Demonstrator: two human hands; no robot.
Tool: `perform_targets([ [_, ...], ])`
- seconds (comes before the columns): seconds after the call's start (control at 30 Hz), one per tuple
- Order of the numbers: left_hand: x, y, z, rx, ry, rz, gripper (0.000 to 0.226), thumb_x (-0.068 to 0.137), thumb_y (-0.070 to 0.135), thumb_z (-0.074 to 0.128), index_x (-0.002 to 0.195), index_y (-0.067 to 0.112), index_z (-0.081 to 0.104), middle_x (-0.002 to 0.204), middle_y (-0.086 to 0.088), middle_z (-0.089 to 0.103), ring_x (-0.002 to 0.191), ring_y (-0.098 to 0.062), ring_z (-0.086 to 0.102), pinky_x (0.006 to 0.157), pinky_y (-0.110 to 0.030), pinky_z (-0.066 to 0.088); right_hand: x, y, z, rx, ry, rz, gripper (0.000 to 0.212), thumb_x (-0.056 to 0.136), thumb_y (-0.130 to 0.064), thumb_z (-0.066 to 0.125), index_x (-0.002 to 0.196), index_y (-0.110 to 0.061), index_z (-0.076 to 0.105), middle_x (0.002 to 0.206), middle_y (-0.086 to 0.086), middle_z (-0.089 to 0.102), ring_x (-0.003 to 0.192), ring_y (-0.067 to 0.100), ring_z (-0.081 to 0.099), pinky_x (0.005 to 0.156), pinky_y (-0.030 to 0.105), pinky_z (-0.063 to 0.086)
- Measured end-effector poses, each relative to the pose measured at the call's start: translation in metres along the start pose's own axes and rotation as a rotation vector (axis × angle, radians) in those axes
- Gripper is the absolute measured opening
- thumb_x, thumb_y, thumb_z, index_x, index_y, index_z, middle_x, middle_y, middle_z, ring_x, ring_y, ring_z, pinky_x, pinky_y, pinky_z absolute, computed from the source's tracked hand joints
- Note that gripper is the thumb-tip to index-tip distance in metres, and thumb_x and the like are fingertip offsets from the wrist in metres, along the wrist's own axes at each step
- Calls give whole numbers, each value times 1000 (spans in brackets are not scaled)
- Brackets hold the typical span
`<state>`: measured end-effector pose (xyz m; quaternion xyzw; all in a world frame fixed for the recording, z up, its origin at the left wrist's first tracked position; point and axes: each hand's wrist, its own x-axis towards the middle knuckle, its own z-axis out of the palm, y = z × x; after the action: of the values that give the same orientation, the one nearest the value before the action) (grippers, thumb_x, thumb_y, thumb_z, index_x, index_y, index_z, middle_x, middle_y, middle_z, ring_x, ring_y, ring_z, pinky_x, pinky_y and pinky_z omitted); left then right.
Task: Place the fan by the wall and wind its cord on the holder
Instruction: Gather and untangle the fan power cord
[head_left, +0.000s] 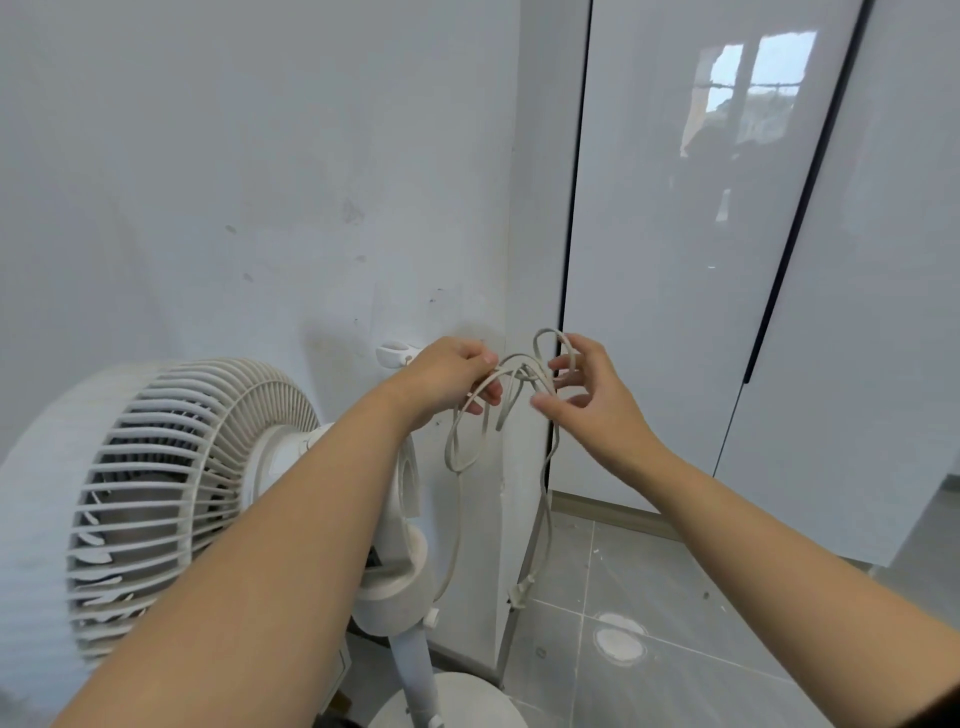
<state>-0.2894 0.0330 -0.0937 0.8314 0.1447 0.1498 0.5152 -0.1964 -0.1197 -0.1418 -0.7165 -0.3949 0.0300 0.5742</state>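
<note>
A white pedestal fan (171, 483) stands at the lower left, close to the white wall, its grille turned left. Its pale cord (519, 379) is gathered in several loose loops at chest height. My left hand (452, 379) pinches the bundle from the left. My right hand (592, 395) has its fingers spread, with one loop hooked over the upper fingers. Two strands hang down, one toward the fan's neck, the other ending at a plug (521, 592). A small white holder (393, 354) juts from the wall just left of my left hand, partly hidden by it.
A wall corner (511, 260) stands right behind the cord. Glossy white cabinet doors (701, 260) with dark gaps fill the right side. Grey tiled floor (675, 623) with white splotches lies at the lower right. The fan's round base (457, 701) sits at the bottom.
</note>
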Motion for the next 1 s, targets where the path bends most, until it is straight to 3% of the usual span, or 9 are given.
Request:
perform_targets([
  [0.07,-1,1,0,-2,-23,10,31,100,15,41,72,13,55,71,-2,62,70,-12,61,64,-24,50,0,1,2,-46,8,45,64,77,-18,73,130,-30,39,104,-7,54,91,10,59,79,23,51],
  [0.23,-5,3,2,-49,-133,-19,22,97,17,50,78,9,60,74,-7,63,68,-15,62,65,-26,56,3,-2,-1,127,98,108,25,87,5,58,110,-1,58,71,10,65,62,25,64,70,35,58],
  [0.37,0,0,3,10,45,26,9,92,21,58,98,17,62,89,0,59,75,-15,62,70,-31,56,1,-6,-5,199,74,119,18,88,7,56,102,-3,60,67,12,65,55,22,60,62,28,58],
  [0.43,3,-3,1,131,49,81,22,89,22,63,111,24,64,100,6,60,89,-12,60,80,-27,50,0,-9,-5,207,39,111,15,87,7,57,96,-5,58,67,12,66,52,21,60,61,29,57],
  [0.5,2,-3,2,198,21,111,16,87,18,65,102,20,70,97,3,67,89,-10,61,81,-22,47,0,-10,-5,204,-3,105,14,86,7,58,86,-6,53,68,12,67,50,21,60,58,33,54],
  [0.6,-1,-1,1,200,37,124,9,85,13,67,76,16,68,71,1,65,68,-9,59,65,-20,50,3,-9,-10,256,-129,135,20,84,7,62,78,-8,50,70,12,69,48,18,58,50,29,47],
  [0.73,-3,-1,3,235,-94,85,5,82,22,71,83,17,73,64,4,61,64,-8,56,66,-22,51,5,0,-17,335,-238,198,29,79,9,67,70,-14,51,72,15,66,45,15,48,43,24,38],
  [0.83,-2,-1,5,275,-112,65,5,83,18,70,80,14,71,66,3,59,63,-8,53,64,-21,50,5,8,-21,423,-300,223,38,76,12,67,62,-20,53,65,6,64,50,15,46,47,24,37],
  [1.0,0,-1,6,254,-45,113,22,92,8,55,72,16,57,67,0,51,61,-10,50,50,-17,46,10,14,-30,644,-465,275,28,59,-3,81,61,-20,59,87,16,58,63,18,56,64,28,51],
])
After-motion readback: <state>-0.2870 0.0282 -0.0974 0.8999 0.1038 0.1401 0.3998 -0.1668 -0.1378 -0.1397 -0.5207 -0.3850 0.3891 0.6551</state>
